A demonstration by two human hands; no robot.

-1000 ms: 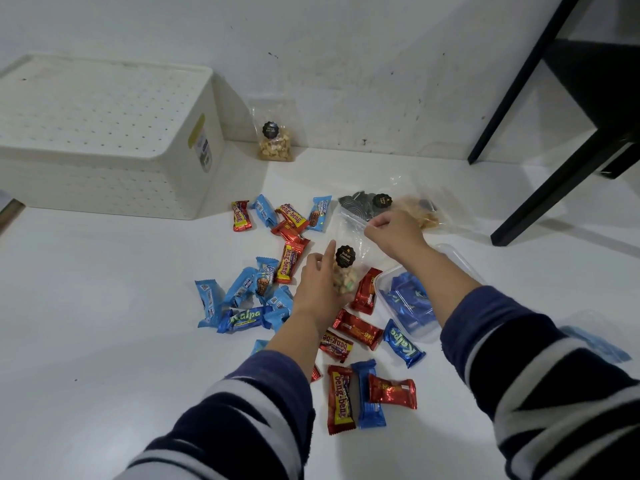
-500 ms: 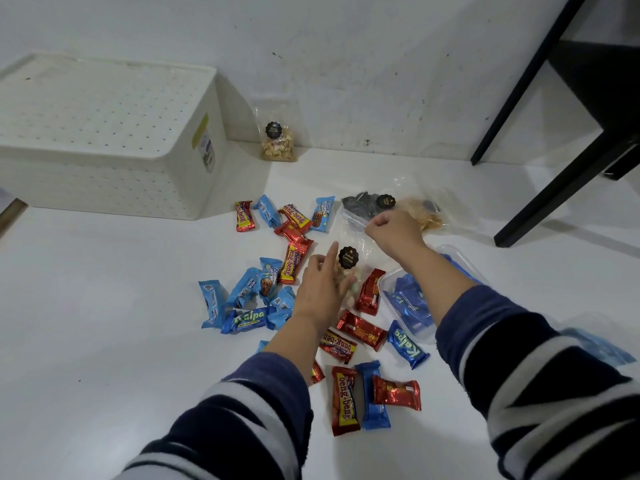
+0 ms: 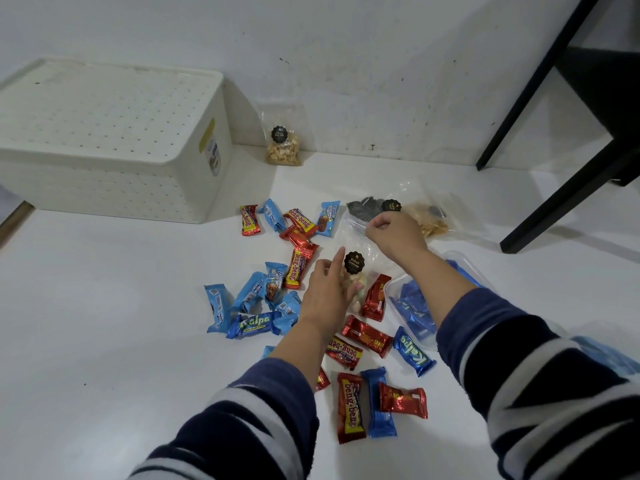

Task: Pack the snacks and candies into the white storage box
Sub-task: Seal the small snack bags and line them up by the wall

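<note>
A clear biscuit bag (image 3: 356, 271) with a black round label stands among scattered candy on the white floor. My left hand (image 3: 327, 294) grips its lower part, where pale biscuits show. My right hand (image 3: 394, 233) pinches the bag's clear top edge. Red beng-beng bars (image 3: 350, 407) and blue Kalpa wrappers (image 3: 254, 323) lie all around. The white storage box (image 3: 110, 140) sits at the far left with its perforated lid on. A clear plastic tub (image 3: 415, 306) holding blue wrappers lies under my right forearm.
A peanut bag (image 3: 282, 145) leans on the wall beside the box. Two more clear snack bags (image 3: 398, 209) lie behind my right hand. Black furniture legs (image 3: 561, 188) stand at the right. A blue packet (image 3: 602, 358) lies at the right edge.
My left hand has closed further around the lower part of the biscuit bag. My right hand stays pinched on its top edge, barely moved.
</note>
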